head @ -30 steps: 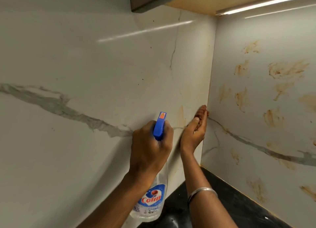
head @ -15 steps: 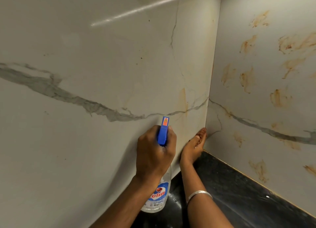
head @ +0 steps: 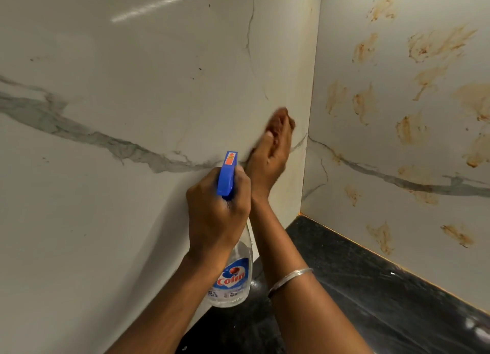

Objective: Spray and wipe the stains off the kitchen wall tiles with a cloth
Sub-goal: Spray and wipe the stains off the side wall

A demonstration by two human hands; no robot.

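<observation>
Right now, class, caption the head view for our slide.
Left hand grips the spray bottle, right hand touches the wall tile, brown stains mark the adjoining wall.

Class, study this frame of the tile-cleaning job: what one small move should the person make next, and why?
Probably swing the spray bottle, gripped in the left hand, toward the right wall and spray its nearest brown stains. That wall is covered in smears, while the left wall by the blurred right hand looks nearly clean.
</observation>
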